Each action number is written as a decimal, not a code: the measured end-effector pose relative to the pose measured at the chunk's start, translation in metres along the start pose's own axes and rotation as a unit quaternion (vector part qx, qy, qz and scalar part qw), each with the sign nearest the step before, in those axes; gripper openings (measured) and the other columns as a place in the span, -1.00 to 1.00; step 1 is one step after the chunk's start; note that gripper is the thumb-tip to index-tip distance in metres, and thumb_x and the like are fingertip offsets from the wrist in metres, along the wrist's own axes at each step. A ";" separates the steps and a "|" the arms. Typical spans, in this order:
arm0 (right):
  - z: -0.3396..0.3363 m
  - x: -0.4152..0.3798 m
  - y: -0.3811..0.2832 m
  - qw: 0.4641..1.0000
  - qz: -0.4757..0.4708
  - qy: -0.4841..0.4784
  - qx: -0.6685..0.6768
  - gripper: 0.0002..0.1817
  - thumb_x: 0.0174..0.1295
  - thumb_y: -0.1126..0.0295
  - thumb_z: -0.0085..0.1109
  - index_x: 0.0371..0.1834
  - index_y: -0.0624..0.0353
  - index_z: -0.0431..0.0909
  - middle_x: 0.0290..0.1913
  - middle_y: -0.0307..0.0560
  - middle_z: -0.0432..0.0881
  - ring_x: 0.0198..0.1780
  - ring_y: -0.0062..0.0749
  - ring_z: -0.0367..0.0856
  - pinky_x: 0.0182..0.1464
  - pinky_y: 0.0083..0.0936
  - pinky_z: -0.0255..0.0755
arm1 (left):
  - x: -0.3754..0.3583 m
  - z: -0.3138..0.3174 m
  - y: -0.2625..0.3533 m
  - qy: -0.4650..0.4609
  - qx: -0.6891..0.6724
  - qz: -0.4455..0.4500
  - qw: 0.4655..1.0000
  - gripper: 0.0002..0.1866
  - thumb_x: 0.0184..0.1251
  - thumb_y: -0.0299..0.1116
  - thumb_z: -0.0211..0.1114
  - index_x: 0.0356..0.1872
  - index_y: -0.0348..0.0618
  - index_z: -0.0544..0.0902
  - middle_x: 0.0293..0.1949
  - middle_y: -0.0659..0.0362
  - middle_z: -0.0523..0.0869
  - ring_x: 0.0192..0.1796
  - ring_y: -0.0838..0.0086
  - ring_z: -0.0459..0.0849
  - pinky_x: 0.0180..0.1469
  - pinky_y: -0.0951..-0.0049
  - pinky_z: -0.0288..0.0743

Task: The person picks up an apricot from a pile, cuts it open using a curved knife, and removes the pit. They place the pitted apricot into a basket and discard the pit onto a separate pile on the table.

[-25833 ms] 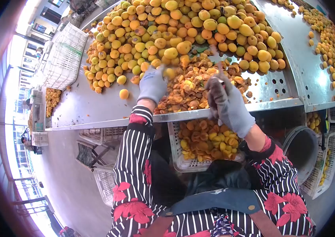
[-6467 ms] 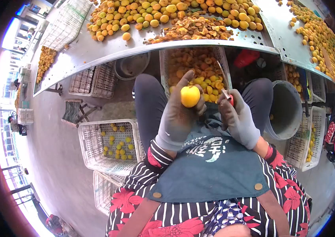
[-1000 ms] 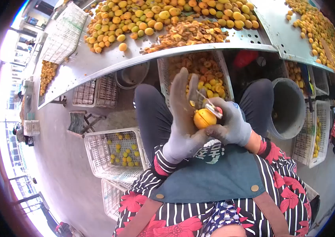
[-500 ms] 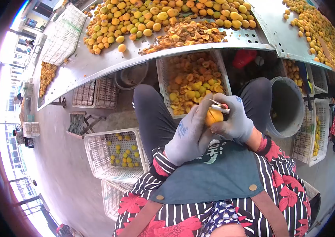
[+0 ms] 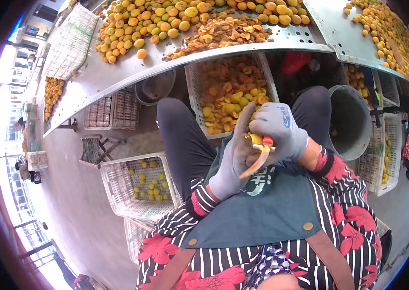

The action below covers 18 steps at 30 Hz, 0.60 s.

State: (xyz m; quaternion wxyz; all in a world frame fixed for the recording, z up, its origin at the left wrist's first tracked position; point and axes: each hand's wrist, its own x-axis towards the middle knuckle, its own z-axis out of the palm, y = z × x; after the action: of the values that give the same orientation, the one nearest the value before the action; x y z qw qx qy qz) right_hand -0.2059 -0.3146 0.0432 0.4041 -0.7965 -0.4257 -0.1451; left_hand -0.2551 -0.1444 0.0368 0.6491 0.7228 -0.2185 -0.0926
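Both of my hands, in grey gloves, are close together above my lap. My left hand (image 5: 232, 162) is closed around a yellow-orange apricot (image 5: 255, 139), which is mostly hidden by the fingers. In my right hand (image 5: 280, 129) is a small knife (image 5: 261, 161) with a red end at the handle; its curved blade points down and toward me, past the left thumb. A short whitish piece crosses the knife near the red part, and I cannot make out what it is. Under the hands, a white crate (image 5: 194, 104) holds many halved apricots (image 5: 236, 94).
A metal table (image 5: 132, 72) ahead carries heaped whole apricots (image 5: 141, 24) and a pile of pitted or cut pieces (image 5: 224, 33). To the right stands a grey bucket (image 5: 352, 128). A white crate (image 5: 112, 193) with several yellow-green fruits is at the left.
The knife has swung from lying across the top of the apricot to pointing down toward me. My right hand has turned over, knuckles up, and the left fingers have straightened somewhat.
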 end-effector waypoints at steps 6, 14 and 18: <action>-0.004 0.002 0.001 0.996 -0.020 -0.062 -0.055 -0.58 -0.39 0.06 0.47 -0.54 0.02 0.48 -0.53 -0.15 0.47 -0.46 -0.11 0.53 -0.36 -0.24 0.34 | 0.003 -0.001 -0.008 0.041 -0.017 -0.054 0.998 -0.33 0.47 -0.23 0.19 0.50 -0.25 0.20 0.37 -0.15 0.42 0.36 0.08 0.52 0.38 0.31 0.39; -0.012 0.009 0.004 0.997 -0.028 -0.057 -0.046 -0.58 -0.40 0.08 0.47 -0.55 0.01 0.46 -0.53 -0.17 0.47 -0.43 -0.14 0.56 -0.33 -0.26 0.36 | 0.007 -0.004 -0.005 0.029 0.151 -0.046 0.987 -0.24 0.03 -0.19 0.59 0.25 -0.25 0.46 0.01 -0.01 0.66 0.06 0.18 0.68 0.16 0.34 0.52; -0.023 0.018 0.004 0.987 -0.042 -0.136 -0.080 -0.60 -0.37 0.06 0.47 -0.55 -0.02 0.49 -0.52 -0.20 0.50 -0.43 -0.17 0.58 -0.29 -0.26 0.38 | 0.010 -0.011 0.000 -0.023 0.128 -0.056 0.990 -0.39 0.15 -0.26 0.52 0.19 -0.21 0.46 -0.04 0.08 0.66 0.01 0.28 0.68 0.12 0.37 0.54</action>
State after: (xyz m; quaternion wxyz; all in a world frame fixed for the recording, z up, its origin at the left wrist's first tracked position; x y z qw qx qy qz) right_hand -0.1894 -0.3234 0.0656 0.2710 -0.8200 -0.4968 -0.0856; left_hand -0.2420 -0.1391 0.0394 0.5402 0.8083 -0.2030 -0.1166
